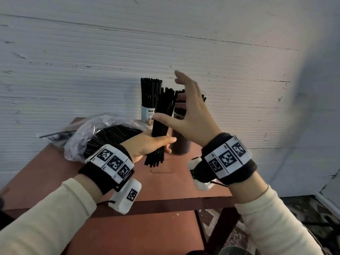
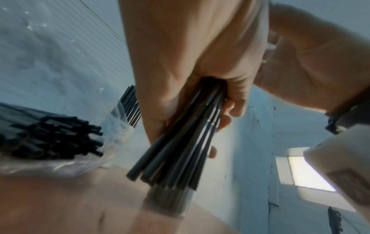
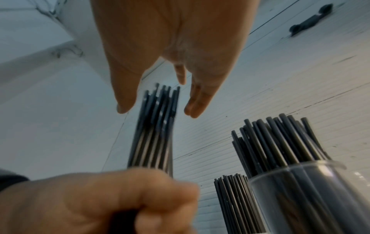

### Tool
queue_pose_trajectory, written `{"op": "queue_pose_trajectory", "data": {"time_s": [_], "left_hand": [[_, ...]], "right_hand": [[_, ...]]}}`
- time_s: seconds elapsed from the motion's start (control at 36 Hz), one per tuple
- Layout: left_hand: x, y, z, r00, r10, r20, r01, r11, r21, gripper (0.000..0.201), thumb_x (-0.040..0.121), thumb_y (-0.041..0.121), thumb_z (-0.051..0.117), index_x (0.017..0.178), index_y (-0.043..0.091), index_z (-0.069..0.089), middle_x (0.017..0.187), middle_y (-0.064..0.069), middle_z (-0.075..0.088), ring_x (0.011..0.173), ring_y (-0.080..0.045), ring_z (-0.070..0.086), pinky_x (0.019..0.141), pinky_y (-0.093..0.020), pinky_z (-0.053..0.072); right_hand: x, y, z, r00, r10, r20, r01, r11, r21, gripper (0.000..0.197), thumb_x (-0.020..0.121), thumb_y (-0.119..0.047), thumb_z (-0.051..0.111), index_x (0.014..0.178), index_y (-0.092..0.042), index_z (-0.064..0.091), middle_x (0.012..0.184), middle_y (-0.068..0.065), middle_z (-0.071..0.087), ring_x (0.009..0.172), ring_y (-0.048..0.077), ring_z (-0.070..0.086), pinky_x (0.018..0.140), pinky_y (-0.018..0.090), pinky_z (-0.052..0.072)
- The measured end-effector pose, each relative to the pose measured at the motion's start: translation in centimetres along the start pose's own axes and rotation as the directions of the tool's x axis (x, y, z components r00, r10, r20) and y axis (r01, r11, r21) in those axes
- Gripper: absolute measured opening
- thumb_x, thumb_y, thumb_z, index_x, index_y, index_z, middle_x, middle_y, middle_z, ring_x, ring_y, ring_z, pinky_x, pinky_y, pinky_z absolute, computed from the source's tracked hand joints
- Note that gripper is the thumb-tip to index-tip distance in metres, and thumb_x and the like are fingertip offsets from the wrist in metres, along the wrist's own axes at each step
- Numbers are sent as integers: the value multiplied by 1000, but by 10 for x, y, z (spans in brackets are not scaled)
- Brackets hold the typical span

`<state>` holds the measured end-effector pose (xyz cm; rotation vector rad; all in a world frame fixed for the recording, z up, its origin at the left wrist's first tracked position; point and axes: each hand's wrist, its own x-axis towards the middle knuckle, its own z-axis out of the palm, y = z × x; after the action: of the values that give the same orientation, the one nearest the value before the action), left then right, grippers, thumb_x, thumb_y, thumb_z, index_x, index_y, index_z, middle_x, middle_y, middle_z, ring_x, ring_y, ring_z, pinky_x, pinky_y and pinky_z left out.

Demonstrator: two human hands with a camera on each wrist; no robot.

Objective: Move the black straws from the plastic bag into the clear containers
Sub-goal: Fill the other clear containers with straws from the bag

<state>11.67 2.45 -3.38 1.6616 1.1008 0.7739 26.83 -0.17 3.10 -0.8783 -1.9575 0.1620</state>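
1. Nearest the camera, two cream sleeves (image 1: 55, 214) ran up to wrists wrapped in black bands with white coded tags.
2. The left hand (image 1: 147, 144) sat near the centre of the head view, its fingers and thumb curled tightly round a bundle of black straws (image 1: 161, 126). The bundle stood nearly upright, tilted a little toward 1 o'clock, its lower ends hanging above the brown table (image 1: 174, 184) without touching it.
3. The right hand (image 1: 189, 115) was just at 2 o'clock from the left one, fingers spread and fairly straight, holding nothing. Its thumb reached toward the bundle; whether it touched the straws could not be told. In the right wrist view the fingertips (image 3: 190, 110) stood apart beside the bundle's top ends.
4. At 9 o'clock from the left hand lay the plastic bag (image 1: 92, 133), crumpled on the table and full of black straws lying flat.
5. Behind the hands stood the clear containers: the near container (image 1: 181, 144), partly hidden by the right hand, and the far container (image 1: 147, 115) with a printed label, both packed with upright black straws.
6. Farthest back rose a white ribbed wall (image 1: 165, 43).
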Motion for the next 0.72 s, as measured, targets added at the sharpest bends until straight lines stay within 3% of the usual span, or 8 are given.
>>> {"op": "queue_pose_trajectory", "data": {"time_s": [0.08, 0.19, 0.28, 0.36, 0.47, 0.58, 0.67, 0.72], "left_hand": [[-8, 20, -1, 985, 116, 128, -117, 993, 1, 30, 93, 32, 62, 65, 22, 57, 72, 4, 57, 85, -15, 68, 105, -47, 45], [-18, 41, 5, 950, 166, 264, -194, 977, 83, 28, 94, 12, 64, 66, 18, 64, 74, -5, 63, 85, -26, 71, 87, -35, 57], [-20, 45, 12, 936, 196, 291, -239, 964, 118, 24, 90, 7, 68, 68, 16, 69, 73, -8, 68, 80, -24, 71, 76, -28, 58], [-15, 42, 17, 955, 193, 228, -226, 965, 130, 20, 87, 19, 73, 89, -1, 67, 84, -18, 70, 85, -25, 70, 83, -34, 58], [7, 38, 18, 988, 151, 11, -151, 978, 146, 55, 72, 41, 84, 115, 22, 55, 99, 6, 69, 96, -8, 66, 91, -33, 54], [39, 36, 14, 954, 142, -263, -130, 990, 61, 97, 63, 33, 90, 131, 30, 22, 129, 2, 44, 121, -13, 46, 106, -37, 41], [64, 37, 10, 958, 125, -258, -116, 992, 50, 124, 59, 28, 92, 147, 29, 5, 149, -5, 26, 134, -12, 28, 116, -39, 30], [78, 39, 7, 976, 106, -189, -95, 993, 68, 131, 62, 21, 91, 151, 26, -5, 152, -3, 24, 139, -13, 26, 115, -32, 26]], "right_hand": [[0, -2, -10, 997, 78, 13, -78, 997, -7, 92, 68, -47, 82, 141, -23, 31, 122, -5, 37, 99, -1, 44, 80, 3, 39], [-1, -2, -15, 964, 79, 254, -95, 994, 50, 46, 70, -42, 82, 106, -23, 60, 95, -18, 53, 89, -5, 52, 75, 8, 39], [-5, 1, -14, 934, 72, 350, -128, 982, 139, 19, 81, -21, 76, 89, -5, 68, 78, 0, 68, 74, 10, 65, 65, 25, 51], [0, 5, -19, 959, 69, 275, -98, 991, 93, 23, 85, -16, 70, 81, 5, 63, 76, 19, 65, 72, 27, 64, 68, 41, 51], [20, 18, -40, 989, 121, 88, -132, 982, 137, 21, 85, -16, 71, 81, 3, 63, 77, 14, 66, 70, 15, 65, 64, 31, 54], [46, 33, -66, 967, 218, -130, -187, 958, 217, 13, 83, -14, 71, 78, -5, 63, 72, 2, 64, 60, 3, 58, 53, 16, 44], [64, 45, -79, 948, 253, -195, -202, 948, 248, 20, 83, -16, 71, 87, 3, 64, 81, 10, 65, 63, 4, 59, 51, 13, 42], [74, 52, -83, 944, 264, -196, -214, 946, 246, 27, 82, -18, 71, 91, 6, 63, 86, 14, 66, 67, 7, 61, 52, 14, 43]]}}
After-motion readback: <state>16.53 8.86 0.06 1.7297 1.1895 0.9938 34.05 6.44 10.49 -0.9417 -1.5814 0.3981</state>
